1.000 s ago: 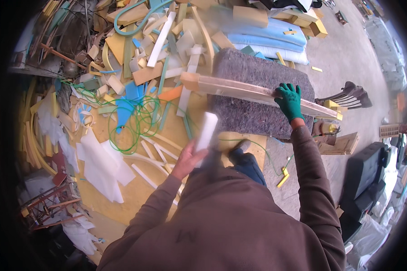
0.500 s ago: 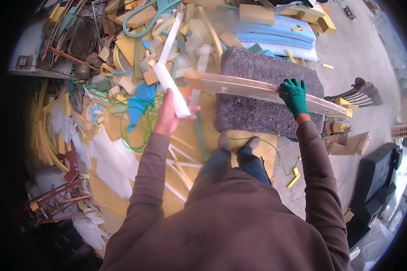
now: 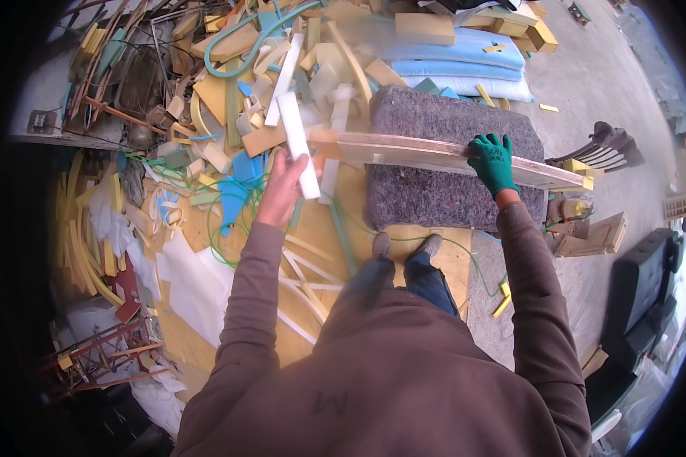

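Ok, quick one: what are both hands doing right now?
Left hand: closed, holding a white foam strip.
Right hand, in a green glove: closed over the upper edge of a long wooden board.

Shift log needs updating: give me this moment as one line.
left hand: bare, holding white foam strip | right hand: green-gloved, gripping wooden rail | rail: over speckled grey felt pad

Brown sweatshirt [image 3: 411, 373], front: one dark letter-like mark [image 3: 331, 402], faint against the cloth | green glove [image 3: 498, 174] on the person's right hand [image 3: 494, 163], back: a few printed characters [image 3: 497, 154], too small to read | other surfaces: no wording legible
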`<action>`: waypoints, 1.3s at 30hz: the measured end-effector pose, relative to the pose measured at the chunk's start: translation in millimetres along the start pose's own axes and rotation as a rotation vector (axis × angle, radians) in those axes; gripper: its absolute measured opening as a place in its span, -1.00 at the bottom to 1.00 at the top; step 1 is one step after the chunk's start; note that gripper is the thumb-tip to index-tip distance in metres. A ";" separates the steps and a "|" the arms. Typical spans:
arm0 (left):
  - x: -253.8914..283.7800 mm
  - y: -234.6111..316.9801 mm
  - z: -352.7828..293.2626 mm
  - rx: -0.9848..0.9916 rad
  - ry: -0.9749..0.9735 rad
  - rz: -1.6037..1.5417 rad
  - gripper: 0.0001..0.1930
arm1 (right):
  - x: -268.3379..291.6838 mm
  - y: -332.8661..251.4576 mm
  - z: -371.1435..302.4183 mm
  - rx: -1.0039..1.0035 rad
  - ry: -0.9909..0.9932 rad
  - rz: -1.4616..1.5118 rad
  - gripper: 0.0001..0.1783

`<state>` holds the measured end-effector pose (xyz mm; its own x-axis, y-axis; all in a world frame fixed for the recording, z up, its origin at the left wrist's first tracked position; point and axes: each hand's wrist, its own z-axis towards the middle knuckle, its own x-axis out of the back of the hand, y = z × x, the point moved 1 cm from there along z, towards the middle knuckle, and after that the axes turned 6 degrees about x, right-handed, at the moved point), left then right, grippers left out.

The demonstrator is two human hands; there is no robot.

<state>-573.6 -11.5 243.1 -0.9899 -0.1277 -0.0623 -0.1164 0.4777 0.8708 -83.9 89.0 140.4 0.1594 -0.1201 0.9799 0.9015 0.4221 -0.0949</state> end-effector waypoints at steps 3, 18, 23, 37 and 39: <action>16.5 0.7 8.5 -0.051 -0.061 0.023 -0.46 | -0.7 -0.1 0.1 -0.006 0.003 -0.002 -0.63; -71.1 -0.6 33.8 -0.205 0.094 -0.072 0.29 | -1.5 -2.2 -0.6 -0.029 0.001 0.025 -0.66; -122.7 -14.7 63.0 -0.245 0.227 -0.127 0.31 | -1.7 -3.1 0.9 -0.041 0.011 0.038 -0.69; -109.8 -60.1 72.9 -0.287 0.436 0.608 -0.66 | -1.1 -7.2 -0.2 -0.059 0.045 0.070 -0.71; -102.2 -58.3 66.5 -0.467 0.411 0.720 -0.75 | -0.9 -7.4 -0.7 -0.062 0.043 0.064 -0.71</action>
<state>-471.1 31.4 166.3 -0.6945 -0.2768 0.6641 0.6426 0.1766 0.7456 -90.5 85.4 140.1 0.2335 -0.1338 0.9631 0.9118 0.3742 -0.1691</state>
